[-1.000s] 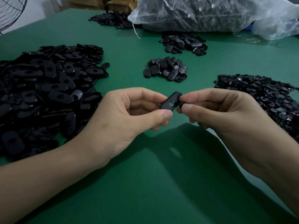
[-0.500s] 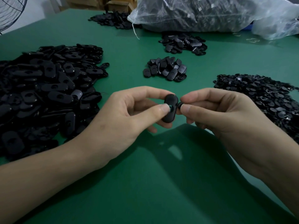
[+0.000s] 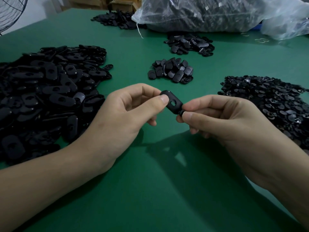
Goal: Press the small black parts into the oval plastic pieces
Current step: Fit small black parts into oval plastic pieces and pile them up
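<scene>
Two grips above mid-desk [image 3: 150, 190]: left hand [image 3: 120, 118] fingers pinched the oval piece [image 3: 172, 102], hole facing up, likely for aiming; right hand [image 3: 225, 121] fingers pinched a small black part [image 3: 181, 113] at its near end.

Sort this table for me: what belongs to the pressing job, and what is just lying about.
In the job: oval piece in the left hand; small black part pinched by the right hand; pile of oval pieces; pile of small parts.
Lying about: fan; cardboard boxes; plastic bag.
</scene>
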